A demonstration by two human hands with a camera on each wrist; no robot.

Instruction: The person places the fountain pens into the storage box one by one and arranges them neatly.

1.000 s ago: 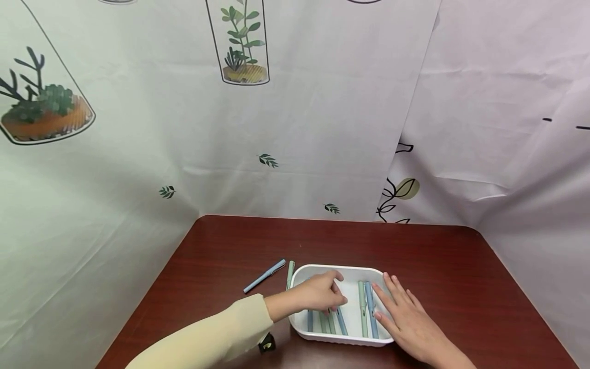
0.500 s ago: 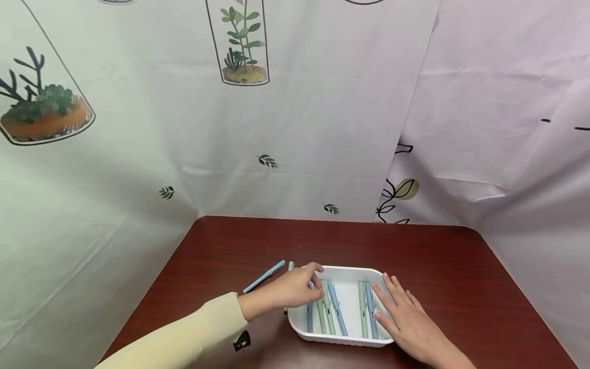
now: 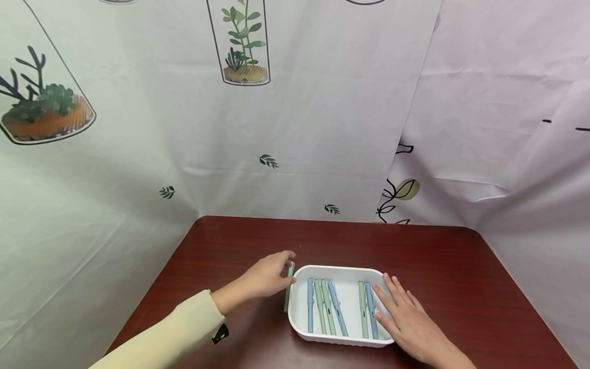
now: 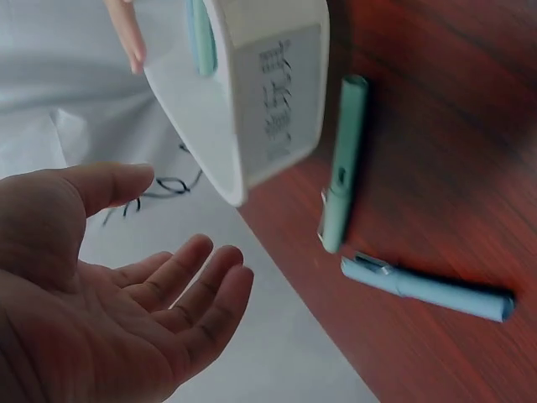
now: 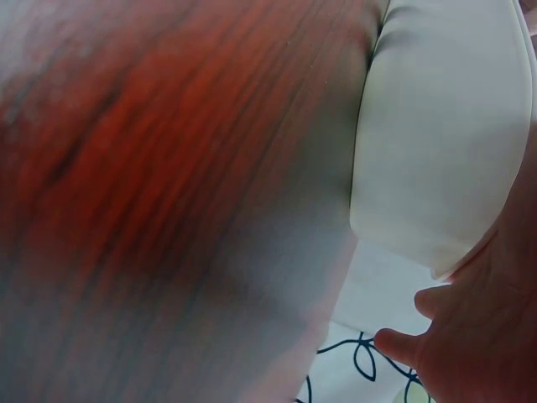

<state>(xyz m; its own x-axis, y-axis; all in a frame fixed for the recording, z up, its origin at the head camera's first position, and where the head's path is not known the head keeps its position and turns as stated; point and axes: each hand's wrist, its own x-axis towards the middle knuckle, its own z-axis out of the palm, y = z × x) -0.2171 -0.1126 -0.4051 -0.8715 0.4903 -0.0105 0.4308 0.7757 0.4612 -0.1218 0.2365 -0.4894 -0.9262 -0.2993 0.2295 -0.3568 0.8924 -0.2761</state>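
Note:
Fingers spread and slightly bent, my left hand (image 3: 267,277) hovers just left of the white tray (image 3: 341,342), holding nothing. Below it a green pen (image 3: 287,301) lies along the tray's left side. In the left wrist view a blue pen (image 4: 428,294) lies near the green pen's clip end; my left hand hides it in the head view. Inside the tray, several blue and green pens lie at the left, including a slanted blue pen (image 3: 338,307). A green pen (image 3: 362,310) and a blue pen (image 3: 371,310) lie at the right. My right hand (image 3: 410,323) rests straight-fingered against the tray's right rim.
The dark red wooden table (image 3: 461,277) extends around the tray. White cloth (image 3: 322,128) printed with plants hangs behind it and at both sides. A small black item (image 3: 220,333) shows under the left sleeve's cuff.
My left hand has moved left, from over the tray to beyond its left rim, uncovering the left group of pens and covering the loose blue pen. My right hand stays in place.

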